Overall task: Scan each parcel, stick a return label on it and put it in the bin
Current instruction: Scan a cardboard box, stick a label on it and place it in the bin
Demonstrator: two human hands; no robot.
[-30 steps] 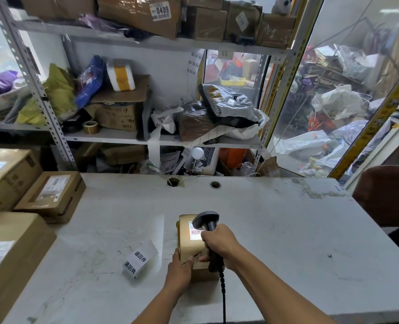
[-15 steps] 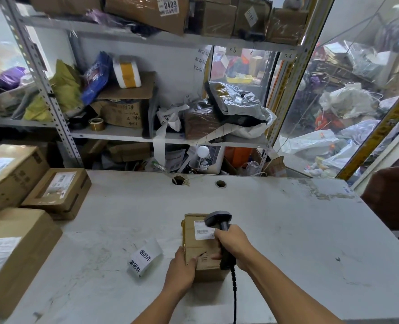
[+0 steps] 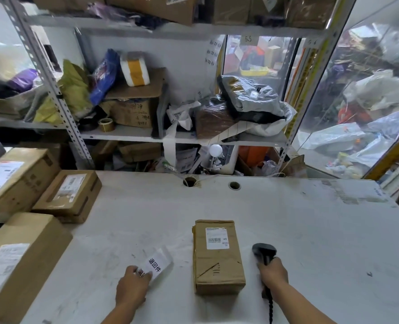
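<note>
Scanner (image 3: 264,253) pulled right of parcel (image 3: 217,256), right hand (image 3: 273,273) gripping it. Left hand (image 3: 133,285) left the parcel, fingertips pinching label strip (image 3: 157,265) left of it. Risk: label creasing during peel.

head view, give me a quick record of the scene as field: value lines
parcel: small brown box lying flat on the table, white shipping label facing up, no hand on it
scanner: black handheld scanner, to the right of the box
right hand: right hand grips the scanner handle
return labels: white strip of return labels on the table left of the box
left hand: left hand has its fingers on the strip's near end
waiting parcels: three brown boxes at the table's left edge
</note>
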